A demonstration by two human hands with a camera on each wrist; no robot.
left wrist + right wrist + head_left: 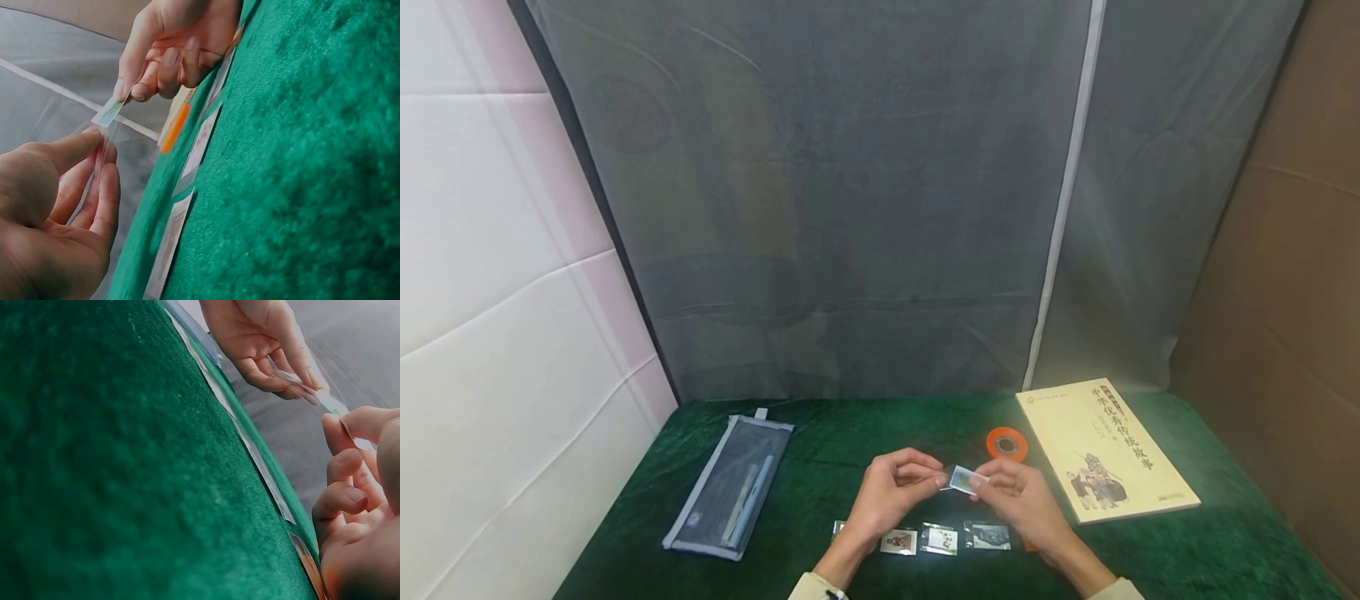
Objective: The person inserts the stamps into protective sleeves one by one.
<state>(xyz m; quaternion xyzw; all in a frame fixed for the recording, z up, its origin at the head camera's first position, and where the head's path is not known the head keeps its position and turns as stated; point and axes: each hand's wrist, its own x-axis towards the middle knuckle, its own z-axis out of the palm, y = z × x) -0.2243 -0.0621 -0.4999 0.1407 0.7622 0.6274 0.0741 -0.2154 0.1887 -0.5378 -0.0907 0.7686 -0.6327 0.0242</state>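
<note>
Between the hands is a small white-bordered stamp [962,480] with a blue-green picture. My right hand [1018,498] pinches it by one end between thumb and forefinger. A clear plastic sleeve [294,385] is pinched in the fingertips of my left hand [889,493]. The stamp's far end meets the sleeve's mouth; how far inside it lies, I cannot tell. Below the hands several sleeved stamps lie in a row, among them a brownish one [898,542], a pale one [940,540] and a dark grey one [990,536]. My left wrist partly covers the leftmost.
On the left of the green cloth [625,533] lies a grey mesh zip pouch [715,492] with pens inside. An orange ring-shaped disc [993,443] sits behind my right hand, beside a yellow book [1097,442]. A grey curtain [865,208] hangs at the back.
</note>
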